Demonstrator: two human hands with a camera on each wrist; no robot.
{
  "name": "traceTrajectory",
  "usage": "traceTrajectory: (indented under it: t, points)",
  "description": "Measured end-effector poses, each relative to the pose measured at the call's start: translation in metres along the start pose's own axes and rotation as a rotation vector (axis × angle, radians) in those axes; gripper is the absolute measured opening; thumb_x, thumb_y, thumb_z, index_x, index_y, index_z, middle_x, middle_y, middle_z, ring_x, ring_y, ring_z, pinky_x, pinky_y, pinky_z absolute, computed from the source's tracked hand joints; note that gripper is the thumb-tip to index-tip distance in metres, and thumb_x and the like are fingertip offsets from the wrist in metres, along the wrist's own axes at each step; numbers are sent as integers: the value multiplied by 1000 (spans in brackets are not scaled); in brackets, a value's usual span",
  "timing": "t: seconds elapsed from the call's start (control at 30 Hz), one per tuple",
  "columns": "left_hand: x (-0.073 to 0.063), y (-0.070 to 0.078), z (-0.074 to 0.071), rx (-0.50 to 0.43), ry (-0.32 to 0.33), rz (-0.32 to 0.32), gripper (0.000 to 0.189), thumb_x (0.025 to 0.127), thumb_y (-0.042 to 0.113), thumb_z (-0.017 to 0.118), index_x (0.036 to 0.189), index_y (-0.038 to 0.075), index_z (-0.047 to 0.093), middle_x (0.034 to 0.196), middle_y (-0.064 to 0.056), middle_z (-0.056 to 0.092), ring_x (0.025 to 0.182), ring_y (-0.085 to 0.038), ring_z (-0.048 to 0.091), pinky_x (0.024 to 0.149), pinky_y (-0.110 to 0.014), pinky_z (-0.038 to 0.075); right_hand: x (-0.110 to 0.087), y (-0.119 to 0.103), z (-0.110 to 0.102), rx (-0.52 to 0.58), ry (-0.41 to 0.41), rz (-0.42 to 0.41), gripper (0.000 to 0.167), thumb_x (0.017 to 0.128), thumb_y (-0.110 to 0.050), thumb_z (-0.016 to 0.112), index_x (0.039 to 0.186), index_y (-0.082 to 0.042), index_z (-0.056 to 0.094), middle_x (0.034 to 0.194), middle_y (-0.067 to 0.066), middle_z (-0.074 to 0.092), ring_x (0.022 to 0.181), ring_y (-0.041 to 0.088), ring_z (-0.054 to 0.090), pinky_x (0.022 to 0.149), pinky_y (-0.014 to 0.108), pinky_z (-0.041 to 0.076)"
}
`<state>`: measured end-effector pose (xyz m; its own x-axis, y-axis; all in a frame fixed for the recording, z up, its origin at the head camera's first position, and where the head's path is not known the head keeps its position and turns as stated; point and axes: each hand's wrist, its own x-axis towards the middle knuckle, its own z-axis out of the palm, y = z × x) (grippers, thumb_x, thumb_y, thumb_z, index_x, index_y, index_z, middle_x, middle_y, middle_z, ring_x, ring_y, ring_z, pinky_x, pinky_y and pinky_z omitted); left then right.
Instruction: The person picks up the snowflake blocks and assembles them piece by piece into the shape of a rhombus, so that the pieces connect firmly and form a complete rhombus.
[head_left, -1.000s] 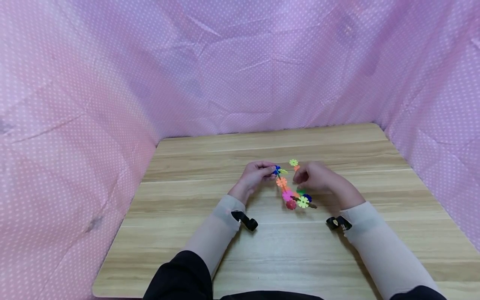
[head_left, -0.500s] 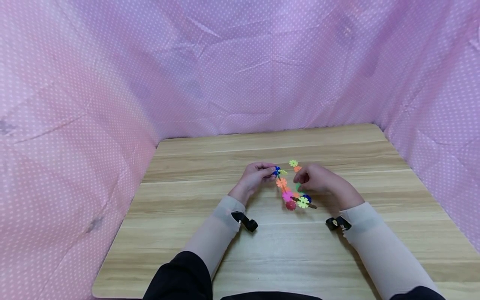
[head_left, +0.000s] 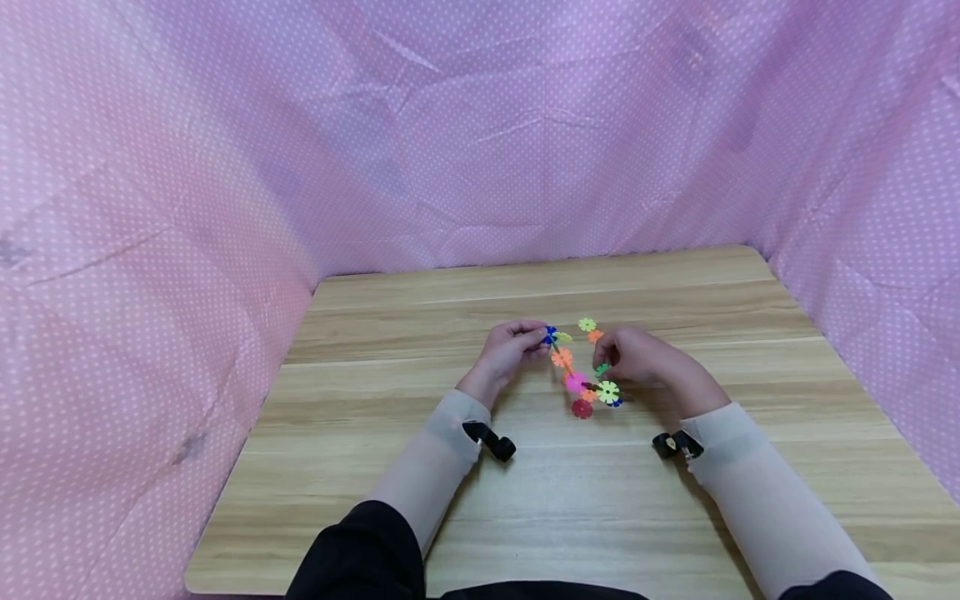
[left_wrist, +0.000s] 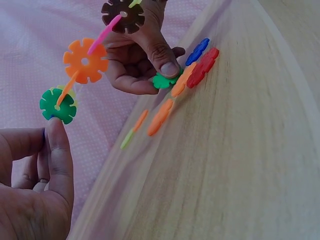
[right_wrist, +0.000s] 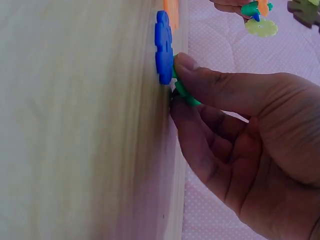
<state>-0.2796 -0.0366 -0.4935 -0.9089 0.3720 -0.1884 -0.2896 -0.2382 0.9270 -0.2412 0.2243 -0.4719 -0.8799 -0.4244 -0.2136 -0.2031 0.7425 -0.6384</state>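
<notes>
My left hand (head_left: 513, 350) pinches the blue end of a chain of linked flower-shaped plastic discs between thumb and fingers. The chain hangs above the table; in the left wrist view it runs through a green disc (left_wrist: 50, 107), an orange disc (left_wrist: 75, 60), a pink one (left_wrist: 106, 33) and a brown one (left_wrist: 125, 20). To the right, my right hand (head_left: 641, 367) pinches a loose green flower disc (right_wrist: 187, 95) close over the tabletop, thumb on one face. A blue disc (right_wrist: 163, 47) lies right beside those fingertips. My other right fingers are curled under.
On the wooden table (head_left: 360, 467), near the right hand, lie a red disc (left_wrist: 203, 67) and orange discs (left_wrist: 161, 117). Farther back is a yellow disc (head_left: 587, 324) beside an orange one (head_left: 595, 337). A pink dotted cloth (head_left: 480, 150) hangs behind the table.
The right hand has taken hold of the green disc and drawn slightly to the right with it. My left hand has raised the chain a little.
</notes>
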Motion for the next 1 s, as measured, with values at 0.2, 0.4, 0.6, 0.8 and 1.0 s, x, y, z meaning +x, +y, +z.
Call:
traceTrajectory:
  t: [0.2,0.4,0.6,0.8,1.0]
  points:
    - [0,0,0,-26,14,5,19,100,-1,69,117,-9,72,93,-10,73,75,-13,70,73,-24,61,-1,-1,-2,19,-1,42,8,90,-5,82,90,-11,76,83,3,66,77,21,58,69,36,53]
    - [0,0,0,-20,33,11,19,99,1,71,116,-7,73,94,-10,74,76,-13,71,74,-25,61,-1,-2,-3,56,48,56,7,98,-9,73,95,-10,79,87,2,70,79,20,62,72,36,55]
    - [-1,0,0,-33,33,7,18,99,0,71,115,-7,74,93,-10,74,74,-13,71,72,-24,61,-2,-6,-4,146,108,62,10,100,-12,69,103,-10,78,93,6,70,84,24,63,74,38,57]
    - [1,-1,0,-28,24,11,17,99,1,71,114,-7,74,92,-10,75,75,-13,71,73,-24,62,0,-8,-7,205,252,48,10,100,-13,72,105,-7,78,93,9,73,83,24,67,70,33,58]
    - [1,-2,0,-27,18,9,19,99,1,70,116,-8,73,92,-9,74,74,-13,71,74,-25,62,0,-11,-8,311,279,56,14,100,-13,73,106,-1,75,92,12,74,86,31,74,75,39,63]
